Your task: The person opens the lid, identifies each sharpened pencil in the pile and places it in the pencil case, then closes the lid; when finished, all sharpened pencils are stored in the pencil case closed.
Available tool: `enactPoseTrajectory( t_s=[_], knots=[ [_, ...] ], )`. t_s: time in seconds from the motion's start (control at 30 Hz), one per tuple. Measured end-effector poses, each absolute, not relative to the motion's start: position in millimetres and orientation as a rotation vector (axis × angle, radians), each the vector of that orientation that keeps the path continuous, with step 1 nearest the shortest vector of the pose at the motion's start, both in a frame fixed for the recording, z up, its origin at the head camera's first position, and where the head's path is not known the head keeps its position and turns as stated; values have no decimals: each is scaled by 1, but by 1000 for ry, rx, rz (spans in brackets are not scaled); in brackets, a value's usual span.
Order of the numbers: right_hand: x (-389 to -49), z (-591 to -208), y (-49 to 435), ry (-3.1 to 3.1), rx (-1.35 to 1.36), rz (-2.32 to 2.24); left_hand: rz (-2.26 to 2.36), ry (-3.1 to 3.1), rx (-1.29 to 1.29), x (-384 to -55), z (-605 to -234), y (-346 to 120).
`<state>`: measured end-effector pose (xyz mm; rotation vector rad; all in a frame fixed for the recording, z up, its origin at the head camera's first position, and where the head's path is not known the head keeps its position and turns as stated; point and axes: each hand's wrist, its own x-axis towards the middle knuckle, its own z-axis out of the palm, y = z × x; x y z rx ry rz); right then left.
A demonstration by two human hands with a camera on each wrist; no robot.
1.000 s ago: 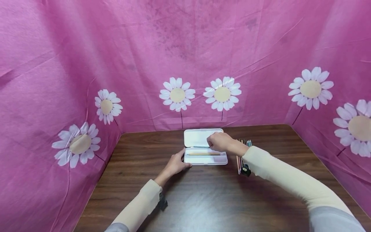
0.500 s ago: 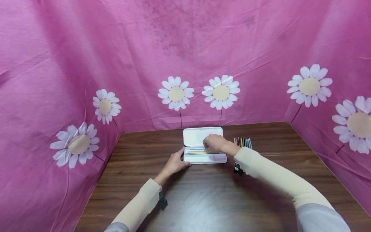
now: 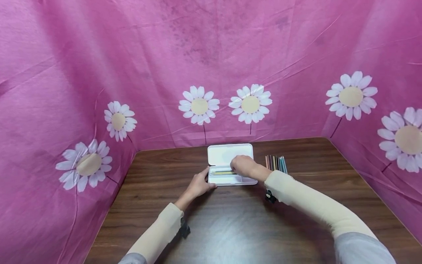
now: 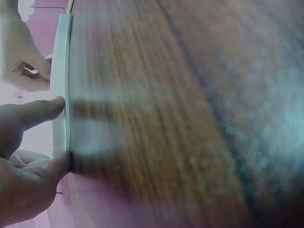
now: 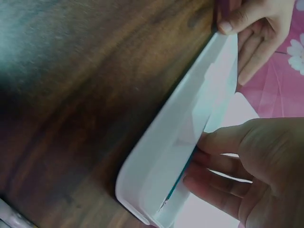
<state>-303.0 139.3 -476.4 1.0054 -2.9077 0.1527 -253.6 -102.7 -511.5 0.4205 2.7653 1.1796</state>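
Note:
A white pencil case [image 3: 225, 179] lies with its lid [image 3: 222, 154] folded back on the wooden table. My left hand [image 3: 199, 184] grips the left end of the case, thumb at the front corner. Over the right part of the tray is my right hand [image 3: 244, 166], its fingers curled down inside. In the right wrist view, my right hand [image 5: 256, 166] pinches a teal pencil [image 5: 176, 183] that lies low along the tray. Several pencils [image 3: 221, 173], a yellow one among them, rest lengthwise in the case, partly hidden by the right hand.
A row of coloured pencils [image 3: 275, 163] lies on the table right of the case, partly behind the right forearm. Pink cloth [image 3: 158, 73] with printed daisies stands around the table's back and sides.
My right hand has moved slightly left and lowered the teal pencil into the tray beside the others. The left hand keeps its hold on the case. The head view has shifted slightly.

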Motion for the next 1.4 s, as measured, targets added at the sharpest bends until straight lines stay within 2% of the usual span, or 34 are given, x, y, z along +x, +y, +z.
enactPoseTrajectory(
  t_s=[0.53, 0.9, 1.4],
  knots=[
    [-298, -484, 141, -2778, 1034, 52, 1152, 2779, 414, -255, -510, -102],
    [-303, -476, 153, -2808, 1072, 195, 1157, 2772, 411, -253, -511, -102],
    [-297, -434, 225, -2842, 903, 393, 1144, 2766, 396, -255, -513, -102]
  ],
)
